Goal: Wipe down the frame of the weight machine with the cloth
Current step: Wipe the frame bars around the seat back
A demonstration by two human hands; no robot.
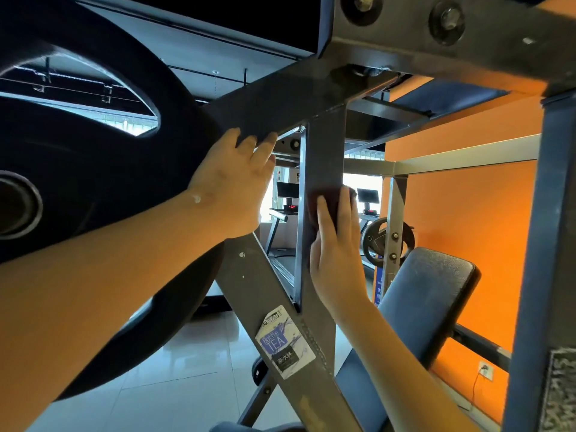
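Cloth (331, 196) pressed under right hand (336, 260) on frame (324, 151) | left hand (230, 188) grips frame

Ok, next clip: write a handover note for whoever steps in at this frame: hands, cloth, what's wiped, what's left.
Left hand: fingers curled over the edge of the upper sloping beam, beside the weight plate.
Right hand: flat, straight fingers pressing the dark red cloth against the upright strut.
Done: the cloth is at work on that strut; how much of the frame is already clean cannot be told.
Left: probably the rest of the strut and the lower sloping beam bearing the tea sticker, where pale specks show.
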